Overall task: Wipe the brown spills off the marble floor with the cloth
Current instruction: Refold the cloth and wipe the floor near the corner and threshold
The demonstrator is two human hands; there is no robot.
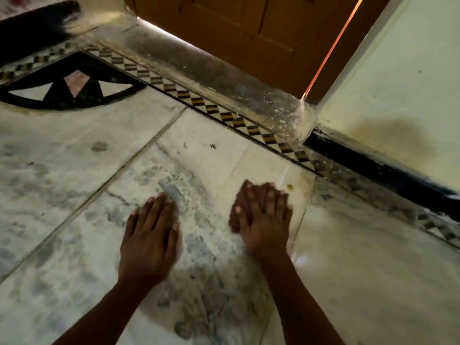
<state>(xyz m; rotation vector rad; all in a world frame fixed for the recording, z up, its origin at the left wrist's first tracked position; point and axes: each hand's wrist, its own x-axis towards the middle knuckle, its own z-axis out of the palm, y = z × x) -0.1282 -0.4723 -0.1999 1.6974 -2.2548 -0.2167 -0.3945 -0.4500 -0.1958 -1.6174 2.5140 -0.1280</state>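
Note:
Both my hands are stretched out over the marble floor [74,185], palms down with straight fingers. My left hand [150,235] holds nothing. My right hand [263,217] is blurred and also holds nothing. A small brown spot [290,187] lies on the pale slab just beyond my right hand's fingertips. No cloth is in view.
A wooden door [236,33] stands behind a grey threshold [211,70]. A checkered inlay strip [224,113] runs diagonally across the floor. A black inlaid motif [72,88] is at the left. A pale wall [398,95] with a black skirting [373,165] rises at the right.

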